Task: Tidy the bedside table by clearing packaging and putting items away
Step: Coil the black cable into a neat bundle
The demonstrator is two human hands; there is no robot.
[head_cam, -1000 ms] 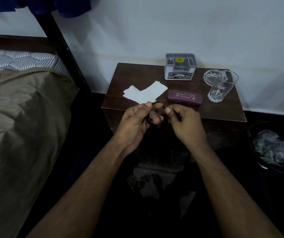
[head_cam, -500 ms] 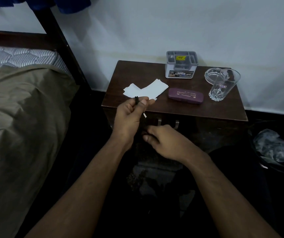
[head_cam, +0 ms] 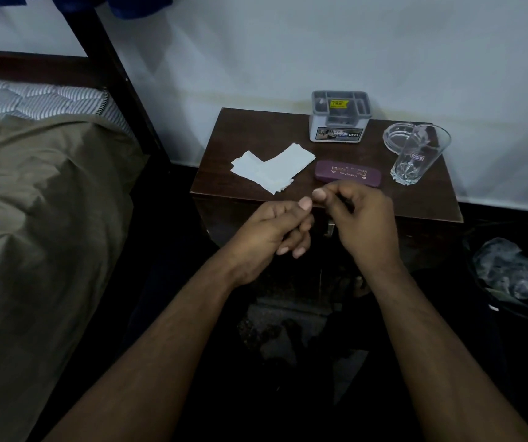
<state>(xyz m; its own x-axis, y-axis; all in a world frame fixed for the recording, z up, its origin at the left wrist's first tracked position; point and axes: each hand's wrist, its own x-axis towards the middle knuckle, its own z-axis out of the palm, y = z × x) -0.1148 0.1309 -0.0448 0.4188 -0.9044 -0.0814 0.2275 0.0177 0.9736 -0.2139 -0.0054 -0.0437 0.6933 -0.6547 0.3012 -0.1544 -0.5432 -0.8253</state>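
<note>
Plainly, the risk sits at the front edge of the dark brown wooden desk [head_cam: 288, 135], where the person's left hand [head_cam: 272, 231] and right hand [head_cam: 361, 218] meet with thumbs nearly touching. Both have curled fingers, as if working on something tiny between them, but the light is too dim to show it, so I cannot tell whether either one holds anything. A small piece handled over the dark floor could drop and be hard to find.

The white paper packaging pieces [head_cam: 272, 169] lie loose and overlapping on the desk, just left of the maroon hard spectacle case [head_cam: 348, 173]. A careless sweep could scatter them off the front edge. Right of the case, the clear faceted drinking glass [head_cam: 415, 157] stands against the clear glass ashtray [head_cam: 399, 137], and a reaching right hand could knock it over. Behind the case stands the grey plastic compartment organiser [head_cam: 339, 116].
</note>
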